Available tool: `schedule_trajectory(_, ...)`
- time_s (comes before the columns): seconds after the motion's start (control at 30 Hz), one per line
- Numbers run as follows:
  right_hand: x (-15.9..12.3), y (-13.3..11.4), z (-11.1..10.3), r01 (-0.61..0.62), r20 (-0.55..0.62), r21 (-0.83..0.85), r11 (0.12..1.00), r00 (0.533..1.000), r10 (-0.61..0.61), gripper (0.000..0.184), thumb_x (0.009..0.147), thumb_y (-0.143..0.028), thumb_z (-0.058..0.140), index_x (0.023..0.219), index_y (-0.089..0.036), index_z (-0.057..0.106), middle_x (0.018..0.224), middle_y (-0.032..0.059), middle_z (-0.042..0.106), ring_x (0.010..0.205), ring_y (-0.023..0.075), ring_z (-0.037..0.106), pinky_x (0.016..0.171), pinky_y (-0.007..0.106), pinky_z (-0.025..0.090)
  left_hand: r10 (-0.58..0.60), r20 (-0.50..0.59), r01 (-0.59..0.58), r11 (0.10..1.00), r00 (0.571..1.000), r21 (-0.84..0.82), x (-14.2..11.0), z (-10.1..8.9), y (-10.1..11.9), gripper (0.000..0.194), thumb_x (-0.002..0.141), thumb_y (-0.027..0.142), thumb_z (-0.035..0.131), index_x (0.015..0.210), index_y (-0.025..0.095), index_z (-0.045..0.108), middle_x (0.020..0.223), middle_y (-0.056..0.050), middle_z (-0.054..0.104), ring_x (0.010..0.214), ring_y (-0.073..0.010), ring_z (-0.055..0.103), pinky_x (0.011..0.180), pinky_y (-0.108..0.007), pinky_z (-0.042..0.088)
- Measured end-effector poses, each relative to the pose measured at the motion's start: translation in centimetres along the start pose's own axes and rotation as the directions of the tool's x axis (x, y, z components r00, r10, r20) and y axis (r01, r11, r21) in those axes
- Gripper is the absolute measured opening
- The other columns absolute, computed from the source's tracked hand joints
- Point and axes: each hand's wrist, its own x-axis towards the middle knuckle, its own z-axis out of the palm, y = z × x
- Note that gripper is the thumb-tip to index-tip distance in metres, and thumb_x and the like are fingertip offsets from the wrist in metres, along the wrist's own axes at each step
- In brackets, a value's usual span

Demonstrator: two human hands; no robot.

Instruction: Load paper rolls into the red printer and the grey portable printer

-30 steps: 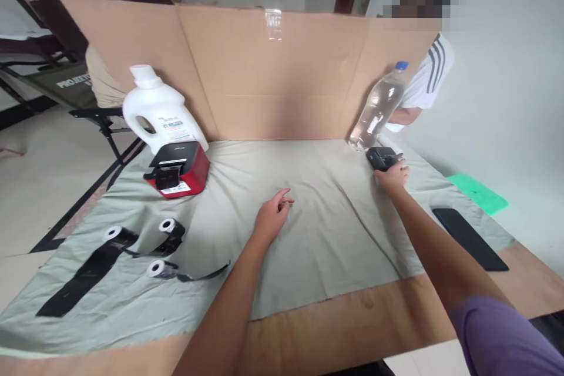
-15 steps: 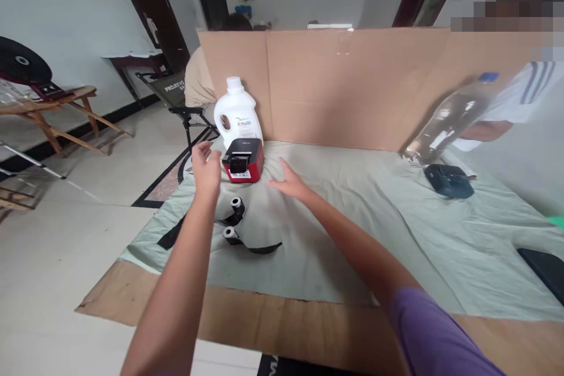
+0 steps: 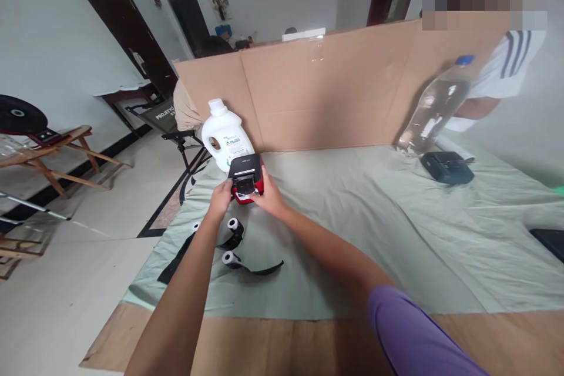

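A small red and black label printer (image 3: 245,165) sits on the cloth in front of a white detergent jug (image 3: 227,136). My left hand (image 3: 220,200) grips its left side near the front corner. My right hand (image 3: 271,195) is closed on its right side, thumb at the front. Whether the printer is lifted off the cloth I cannot tell. Nearer to me lie rolls with black strips: one roll (image 3: 235,229) with a curled strip, another roll (image 3: 230,259) with its strip trailing right, and a third roll (image 3: 195,227) partly hidden by my left forearm.
A cardboard sheet (image 3: 326,100) stands along the table's far side. At the right are a large clear bottle (image 3: 434,108) with a blue cap, a dark device (image 3: 446,167) and a black flat object (image 3: 549,242). A person's sleeve (image 3: 506,67) shows behind the bottle.
Both hands have come inward from beside the printer and closed on its sides. The camera view has tilted and shifted slightly.
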Motion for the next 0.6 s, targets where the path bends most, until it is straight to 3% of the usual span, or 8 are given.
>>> schedule_trajectory(0.07, -1.7, 0.0, -3.1, 0.061, -0.064, 0.038, 0.997, 0.996, -0.058, 0.109, 0.074, -0.031, 0.079, 0.161, -0.015, 0.016, 0.152, 0.0194, 0.046, 0.140, 0.0375, 0.045, 0.118, 0.053, 0.036, 0.157, 0.067, -0.165, 0.978, 0.985, 0.127, -2.2, 1.7, 0.9, 0.037, 0.092, 0.043, 0.050, 0.108, 0.017, 0.071, 0.110, -0.011, 0.074, 0.108, -0.0283, 0.066, 0.096, -0.042, 0.053)
schedule_trajectory(0.17, -4.3, -0.8, -9.2, 0.113, -0.094, 0.078, 0.990, 0.990, -0.106, 0.099, 0.077, -0.034, 0.076, 0.160, -0.020, 0.023, 0.153, 0.0143, 0.046, 0.142, 0.0355, 0.044, 0.119, 0.051, 0.037, 0.345, 0.194, -0.386, 0.891, 0.918, 0.240, -6.3, 5.3, 2.8, 0.044, 0.097, 0.042, 0.045, 0.130, 0.020, 0.065, 0.129, -0.011, 0.070, 0.125, -0.0300, 0.061, 0.111, -0.044, 0.043)
schedule_trajectory(0.27, -6.7, -2.5, -15.9, 0.142, -0.091, 0.035, 0.989, 0.986, -0.138, 0.094, 0.079, -0.039, 0.075, 0.158, -0.022, 0.027, 0.154, 0.0121, 0.046, 0.143, 0.0349, 0.044, 0.119, 0.050, 0.037, 0.390, 0.227, -0.426, 0.894, 0.892, 0.137, -10.4, 9.9, 4.6, 0.049, 0.098, 0.043, 0.047, 0.140, 0.021, 0.058, 0.135, -0.010, 0.067, 0.132, -0.0302, 0.057, 0.116, -0.046, 0.038)
schedule_trajectory(0.37, -9.3, -3.8, -21.5, 0.120, -0.101, -0.081, 0.989, 0.987, -0.128, 0.096, 0.080, -0.044, 0.074, 0.159, -0.021, 0.026, 0.157, 0.0133, 0.043, 0.139, 0.0347, 0.048, 0.114, 0.049, 0.043, 0.404, 0.217, -0.403, 0.914, 0.889, -0.050, -14.0, 14.7, 5.0, 0.055, 0.099, 0.046, 0.047, 0.149, 0.022, 0.049, 0.150, -0.009, 0.055, 0.144, -0.0259, 0.045, 0.124, -0.043, 0.030)
schedule_trajectory(0.47, -12.5, -4.2, -24.7, 0.076, -0.146, -0.203, 0.976, 0.984, -0.107, 0.096, 0.081, -0.044, 0.074, 0.160, -0.021, 0.025, 0.160, 0.0142, 0.039, 0.144, 0.0346, 0.043, 0.118, 0.052, 0.038, 0.393, 0.226, -0.357, 0.916, 0.892, -0.183, -17.3, 18.6, 4.0, 0.062, 0.101, 0.050, 0.044, 0.157, 0.025, 0.036, 0.162, -0.006, 0.038, 0.152, -0.0212, 0.033, 0.127, -0.038, 0.023)
schedule_trajectory(0.53, -14.6, -3.9, -25.7, 0.060, -0.166, -0.231, 0.971, 0.981, -0.100, 0.093, 0.083, -0.044, 0.072, 0.160, -0.022, 0.024, 0.161, 0.0142, 0.038, 0.147, 0.0342, 0.039, 0.120, 0.054, 0.034, 0.409, 0.220, -0.356, 0.902, 0.886, -0.245, -19.1, 20.3, 2.9, 0.064, 0.102, 0.054, 0.038, 0.160, 0.027, 0.030, 0.166, -0.004, 0.030, 0.155, -0.0195, 0.025, 0.128, -0.037, 0.019)
schedule_trajectory(0.6, -16.5, -3.4, -26.1, 0.037, -0.162, -0.203, 0.979, 0.984, -0.070, 0.092, 0.085, -0.044, 0.071, 0.160, -0.024, 0.023, 0.161, 0.0143, 0.037, 0.146, 0.0338, 0.041, 0.117, 0.053, 0.040, 0.474, 0.212, -0.405, 0.864, 0.855, -0.300, -20.4, 21.2, 2.0, 0.067, 0.103, 0.058, 0.034, 0.161, 0.027, 0.025, 0.169, -0.004, 0.024, 0.156, -0.0197, 0.019, 0.129, -0.037, 0.016)
